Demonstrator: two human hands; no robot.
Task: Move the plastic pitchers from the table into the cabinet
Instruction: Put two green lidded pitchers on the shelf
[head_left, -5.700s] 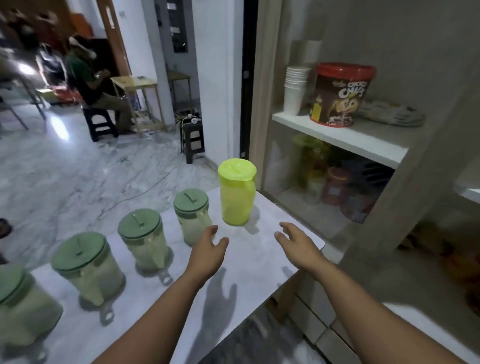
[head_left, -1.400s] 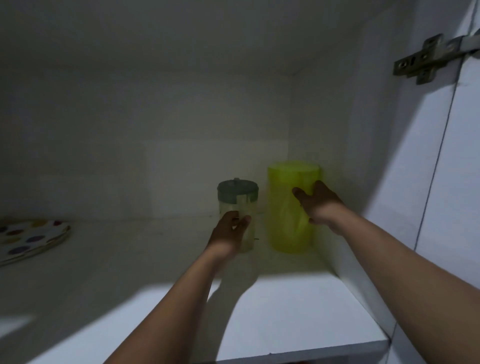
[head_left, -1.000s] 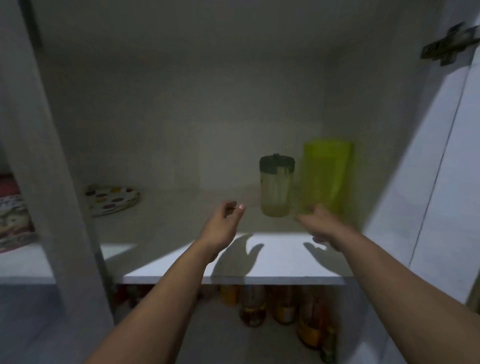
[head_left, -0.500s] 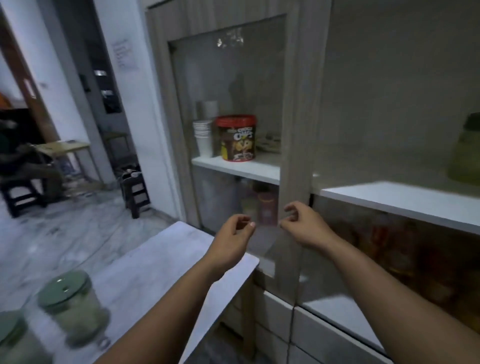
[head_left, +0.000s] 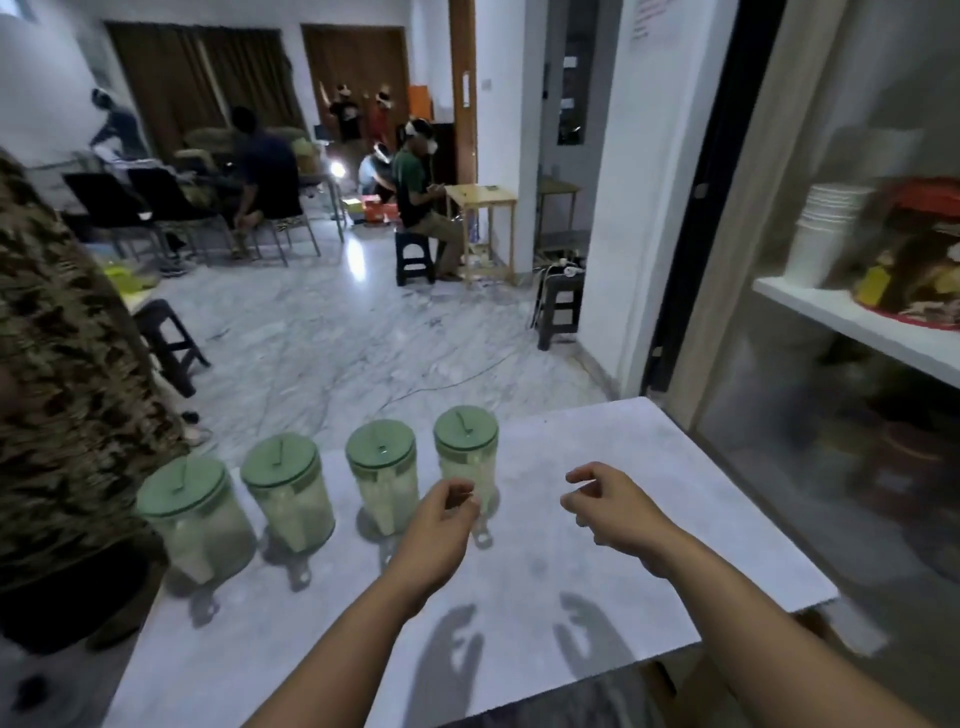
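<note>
Beyond the left hand (head_left: 441, 525) four green-lidded pitchers stand upright in a row on the table (head_left: 649, 519), running away to its left; the nearest pitcher (head_left: 466, 457) sits just past its loosely curled, empty fingers. Right of that, the right hand (head_left: 608, 506) hovers half-curled, holding nothing, apart from any pitcher. My judgement: the left hand is the nearer one, and the cabinet (head_left: 852, 322) lies to the right of both

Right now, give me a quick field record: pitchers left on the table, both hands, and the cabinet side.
pitchers on table: four clear plastic pitchers with green lids, in a row
table: white marble-look tabletop
left hand: empty, fingers curled, nearest the rightmost pitcher
right hand: empty, open, over bare tabletop
cabinet: glass-fronted cabinet at right, white paper cups on its shelf
</note>
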